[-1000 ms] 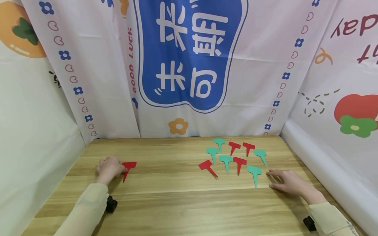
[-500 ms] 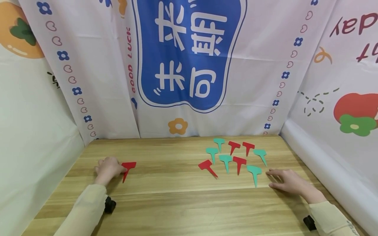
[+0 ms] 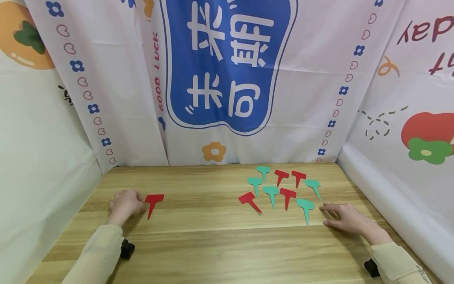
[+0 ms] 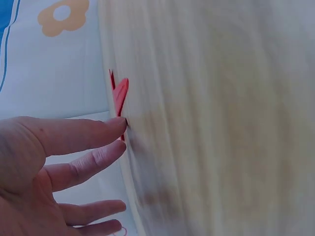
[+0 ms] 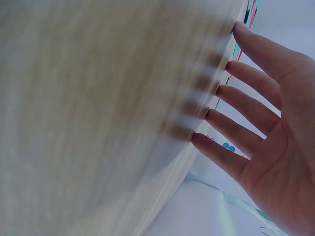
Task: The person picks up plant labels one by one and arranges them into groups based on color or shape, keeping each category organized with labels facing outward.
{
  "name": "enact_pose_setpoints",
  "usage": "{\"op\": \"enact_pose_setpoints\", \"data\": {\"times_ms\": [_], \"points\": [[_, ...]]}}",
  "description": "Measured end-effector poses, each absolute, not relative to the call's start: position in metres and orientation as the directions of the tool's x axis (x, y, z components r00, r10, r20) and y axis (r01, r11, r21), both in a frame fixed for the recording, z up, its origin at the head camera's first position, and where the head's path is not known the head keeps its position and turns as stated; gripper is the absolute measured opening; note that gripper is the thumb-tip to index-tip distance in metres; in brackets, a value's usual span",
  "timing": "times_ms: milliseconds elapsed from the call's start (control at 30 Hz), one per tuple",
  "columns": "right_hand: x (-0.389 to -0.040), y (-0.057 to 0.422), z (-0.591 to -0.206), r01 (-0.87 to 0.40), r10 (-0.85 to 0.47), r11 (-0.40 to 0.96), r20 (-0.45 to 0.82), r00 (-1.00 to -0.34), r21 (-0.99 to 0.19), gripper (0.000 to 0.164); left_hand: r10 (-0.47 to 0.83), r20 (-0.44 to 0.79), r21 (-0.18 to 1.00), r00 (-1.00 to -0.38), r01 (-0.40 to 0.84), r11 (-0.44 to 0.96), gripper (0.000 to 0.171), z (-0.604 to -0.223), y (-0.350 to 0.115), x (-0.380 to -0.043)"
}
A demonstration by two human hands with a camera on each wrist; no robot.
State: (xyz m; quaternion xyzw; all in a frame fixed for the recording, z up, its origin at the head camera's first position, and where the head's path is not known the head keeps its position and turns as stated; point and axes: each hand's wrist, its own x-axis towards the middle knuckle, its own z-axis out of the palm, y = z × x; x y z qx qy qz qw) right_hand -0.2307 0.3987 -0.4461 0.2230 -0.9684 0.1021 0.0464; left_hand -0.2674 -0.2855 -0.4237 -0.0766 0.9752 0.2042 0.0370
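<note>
A red T-shaped plant label [image 3: 154, 200] lies flat on the left part of the table, its stem toward the near edge. Just left of it is my left hand [image 3: 126, 203], and a thin strip of wood shows between them in the head view. In the left wrist view, the thumb and forefinger stand slightly apart and overlap the end of the red label [image 4: 121, 96]; the other fingers are loosely extended. My right hand [image 3: 347, 219] rests on the table at the right, fingers spread, fingertips on the wood, holding nothing. Nearest to it lies a green T-shaped plant label [image 3: 306, 206].
Several more green labels [image 3: 271, 191] and red labels [image 3: 287, 194] lie loosely grouped at the table's back right. A printed cloth [image 3: 301, 98] hangs along the back edge of the wooden table [image 3: 213, 248], with white cloth on both sides.
My left hand has let go of the red label and drawn back a little to the left. The label stays where it lay. My right hand has not moved.
</note>
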Motion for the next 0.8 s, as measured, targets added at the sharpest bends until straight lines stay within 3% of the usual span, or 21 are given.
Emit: {"op": "enact_pose_setpoints", "data": {"times_ms": [200,467,800], "points": [[-0.231,0.399,-0.447,-0.445,-0.426,0.879,0.137,-0.894,-0.170,0.050,-0.082,-0.028,0.359,-0.996,-0.087,0.929,0.035,-0.428,-0.290,-0.268],[-0.232,0.401,-0.448,-0.441,-0.422,0.882,0.136,-0.896,-0.167,0.049,0.046,0.036,0.412,-0.998,0.057,0.909,0.060,-0.429,-0.292,-0.270],[-0.233,0.401,-0.448,-0.435,-0.418,0.883,0.124,-0.900,-0.178,0.050,0.255,0.095,0.429,-0.962,0.270,0.862,0.059,-0.436,-0.300,-0.276]]}}
